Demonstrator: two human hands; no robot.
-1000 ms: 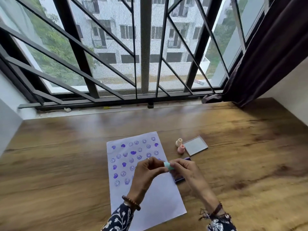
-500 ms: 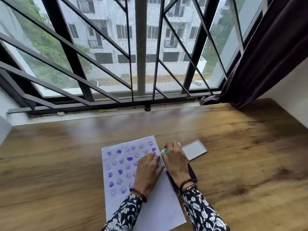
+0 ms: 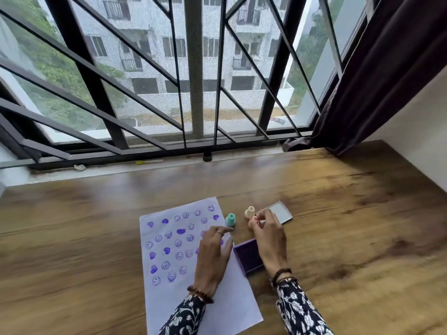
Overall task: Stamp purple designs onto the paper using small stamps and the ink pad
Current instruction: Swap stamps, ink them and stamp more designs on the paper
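A white paper (image 3: 169, 240) lies on the wooden table, its upper half covered with purple smiley and heart prints. My left hand (image 3: 212, 257) rests flat on the paper's right side with its fingers apart and nothing in them. A teal stamp (image 3: 230, 219) stands upright just past its fingertips, off the paper's edge. My right hand (image 3: 268, 238) reaches over the open purple ink pad (image 3: 248, 258). Its fingertips pinch a small pink stamp (image 3: 254, 220), which is mostly hidden. A cream stamp (image 3: 249, 211) stands right behind it.
The ink pad's grey lid (image 3: 278, 212) lies flat beyond my right hand. The wooden table (image 3: 350, 226) runs up to a barred window at the back. A dark curtain (image 3: 377, 81) hangs at the right beside a white wall.
The teal stamp, held between both hands a second ago, now stands on the table. My left hand has flattened on the paper; my right hand has reached forward to the pink stamp.
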